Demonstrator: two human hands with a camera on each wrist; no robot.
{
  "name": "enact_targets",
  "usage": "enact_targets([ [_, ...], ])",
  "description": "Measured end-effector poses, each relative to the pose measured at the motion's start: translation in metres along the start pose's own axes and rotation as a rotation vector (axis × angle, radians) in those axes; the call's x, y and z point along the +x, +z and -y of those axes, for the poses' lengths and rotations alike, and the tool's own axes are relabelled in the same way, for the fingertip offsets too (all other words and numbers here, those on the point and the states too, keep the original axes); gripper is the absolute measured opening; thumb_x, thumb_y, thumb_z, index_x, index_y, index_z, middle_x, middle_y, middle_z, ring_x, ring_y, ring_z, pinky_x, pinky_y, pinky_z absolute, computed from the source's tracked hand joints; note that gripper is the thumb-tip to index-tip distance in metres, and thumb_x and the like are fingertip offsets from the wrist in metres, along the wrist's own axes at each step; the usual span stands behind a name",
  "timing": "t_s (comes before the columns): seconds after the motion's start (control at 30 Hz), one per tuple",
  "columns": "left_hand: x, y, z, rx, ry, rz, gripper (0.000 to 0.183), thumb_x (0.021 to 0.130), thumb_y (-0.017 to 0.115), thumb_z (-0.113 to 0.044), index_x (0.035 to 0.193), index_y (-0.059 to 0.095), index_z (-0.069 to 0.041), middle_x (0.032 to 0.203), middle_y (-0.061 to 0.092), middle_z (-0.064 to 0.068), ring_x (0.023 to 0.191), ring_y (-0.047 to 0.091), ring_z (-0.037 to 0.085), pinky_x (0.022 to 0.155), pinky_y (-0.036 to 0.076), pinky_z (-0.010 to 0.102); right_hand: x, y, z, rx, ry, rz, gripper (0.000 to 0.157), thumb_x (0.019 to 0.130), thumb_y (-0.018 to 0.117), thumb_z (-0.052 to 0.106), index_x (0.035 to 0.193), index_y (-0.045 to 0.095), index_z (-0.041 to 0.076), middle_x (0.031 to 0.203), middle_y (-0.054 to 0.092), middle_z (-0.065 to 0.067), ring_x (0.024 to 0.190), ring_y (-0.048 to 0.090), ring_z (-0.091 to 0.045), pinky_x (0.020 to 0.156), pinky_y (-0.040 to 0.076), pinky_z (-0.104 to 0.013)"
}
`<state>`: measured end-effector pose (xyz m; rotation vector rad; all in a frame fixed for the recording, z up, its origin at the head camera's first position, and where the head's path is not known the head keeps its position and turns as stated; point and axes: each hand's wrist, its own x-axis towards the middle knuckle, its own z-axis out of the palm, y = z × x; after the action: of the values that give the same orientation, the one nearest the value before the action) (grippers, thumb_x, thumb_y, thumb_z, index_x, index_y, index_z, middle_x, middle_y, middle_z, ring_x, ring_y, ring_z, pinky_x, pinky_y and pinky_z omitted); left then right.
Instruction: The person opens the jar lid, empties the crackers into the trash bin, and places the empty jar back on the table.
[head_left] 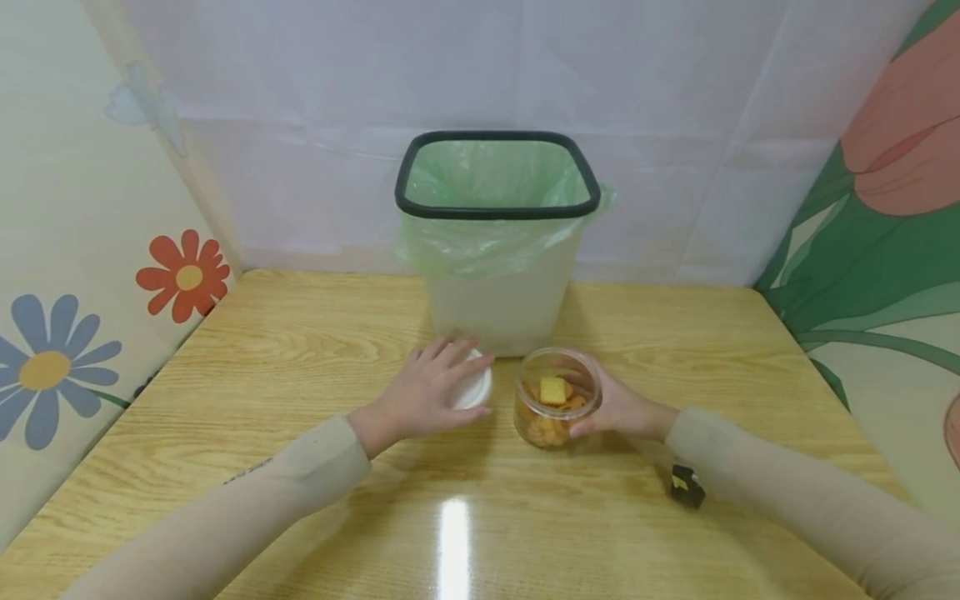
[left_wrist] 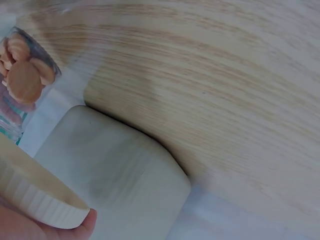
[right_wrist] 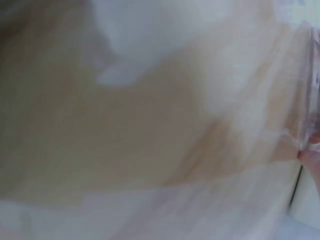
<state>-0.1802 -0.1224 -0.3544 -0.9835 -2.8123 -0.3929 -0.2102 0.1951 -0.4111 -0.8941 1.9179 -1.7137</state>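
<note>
A pale sheet (head_left: 330,67) hangs behind the wood-grain counter (head_left: 300,325) in front of me. At the counter's far side stands a light bin (head_left: 498,308), upright, with a dark rim and a green liner (head_left: 495,250) folded down over its outside. My right grip (head_left: 626,404) is curled round the side of a clear jar (head_left: 528,417), thumb toward me; the jar is uncovered, upright and just in front of the bin, toward its right corner. I cannot tell whether its base touches the wood. My left grip (head_left: 423,387) has the white lid (head_left: 474,387), fingers over it and at its ribbed edge, to the left of the jar and apart from it. Orange-brown biscuits (head_left: 546,432) lie inside the jar, with one yellow square (head_left: 553,390) on top. Near my right sleeve (head_left: 787,492) shows a small black object (head_left: 686,486), too unclear to name.
</note>
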Motion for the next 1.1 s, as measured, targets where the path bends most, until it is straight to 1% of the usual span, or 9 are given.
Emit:
enact_targets([
  [0.1,-0.002,0.0,0.0,0.005,-0.004,0.013,0.069,0.089,0.067,-0.054,0.146,0.053,-0.017,0.153,0.044,0.017,0.139,0.039,0.045,0.104,0.037,0.07,0.0,0.0,-0.001,0.006,-0.005,0.001,0.116,0.078,0.088,0.018,0.156,0.004,-0.004,0.16,0.011,-0.034,0.145,0.012,-0.057,0.108,0.033,-0.016],
  [0.13,-0.002,0.0,0.0,0.006,-0.004,0.014,0.069,0.089,0.067,-0.054,0.146,0.053,-0.017,0.153,0.044,0.016,0.139,0.039,0.045,0.104,0.038,0.069,0.0,0.0,-0.001,0.005,-0.003,0.001,0.116,0.078,0.088,0.018,0.156,0.004,-0.004,0.16,0.011,-0.033,0.146,0.012,-0.057,0.109,0.034,-0.017],
  [0.37,-0.005,0.002,0.001,0.025,0.005,0.004,0.069,0.088,0.067,-0.054,0.145,0.054,-0.017,0.151,0.046,0.017,0.135,0.043,0.043,0.099,0.043,0.065,0.0,-0.001,0.0,-0.009,0.002,0.006,0.116,0.078,0.088,0.019,0.156,0.005,-0.003,0.161,0.011,-0.032,0.146,0.013,-0.056,0.118,0.025,-0.048],
  [0.57,-0.006,0.001,0.001,0.026,0.009,0.0,0.068,0.088,0.068,-0.052,0.145,0.054,-0.016,0.15,0.047,0.018,0.133,0.044,0.044,0.098,0.045,0.063,0.001,-0.001,0.0,0.0,-0.001,0.005,0.118,0.078,0.088,0.019,0.156,0.003,-0.005,0.16,0.01,-0.034,0.146,0.012,-0.057,0.11,0.034,-0.019],
  [0.63,-0.006,0.001,0.002,0.022,0.007,0.004,0.068,0.088,0.068,-0.052,0.145,0.054,-0.016,0.15,0.046,0.019,0.133,0.044,0.045,0.098,0.044,0.064,0.0,-0.001,0.0,-0.007,0.007,0.001,0.118,0.078,0.088,0.018,0.156,0.003,-0.004,0.16,0.01,-0.034,0.146,0.012,-0.057,0.113,0.033,-0.024],
  [0.8,-0.006,0.003,0.005,0.015,0.001,0.03,0.069,0.09,0.066,-0.052,0.146,0.052,-0.016,0.151,0.045,0.018,0.135,0.042,0.045,0.101,0.042,0.066,0.0,-0.001,0.0,-0.015,0.019,-0.001,0.118,0.078,0.088,0.017,0.157,0.002,-0.003,0.161,0.01,-0.032,0.146,0.012,-0.056,0.118,0.022,-0.053],
  [0.87,-0.007,0.004,0.008,0.02,0.008,0.037,0.068,0.09,0.066,-0.052,0.146,0.052,-0.016,0.151,0.045,0.018,0.135,0.042,0.044,0.101,0.042,0.066,0.0,-0.001,0.0,-0.008,0.017,0.001,0.118,0.078,0.088,0.016,0.157,0.003,-0.003,0.161,0.01,-0.032,0.146,0.012,-0.056,0.118,0.025,-0.048],
  [1.0,-0.009,0.005,0.011,0.01,0.037,0.036,0.069,0.089,0.066,-0.052,0.146,0.052,-0.017,0.15,0.046,0.017,0.135,0.042,0.042,0.099,0.044,0.065,0.001,-0.002,-0.002,0.007,0.009,0.001,0.117,0.077,0.088,0.015,0.156,0.004,-0.003,0.161,0.01,-0.032,0.146,0.012,-0.056,0.113,0.034,-0.026],
  [1.1,-0.01,0.006,0.013,0.003,0.06,0.027,0.068,0.088,0.066,-0.051,0.146,0.052,-0.017,0.149,0.047,0.017,0.135,0.043,0.043,0.098,0.044,0.065,0.0,-0.002,-0.003,0.001,0.004,-0.001,0.117,0.077,0.088,0.016,0.156,0.004,-0.003,0.161,0.011,-0.033,0.146,0.012,-0.056,0.115,0.032,-0.031],
])
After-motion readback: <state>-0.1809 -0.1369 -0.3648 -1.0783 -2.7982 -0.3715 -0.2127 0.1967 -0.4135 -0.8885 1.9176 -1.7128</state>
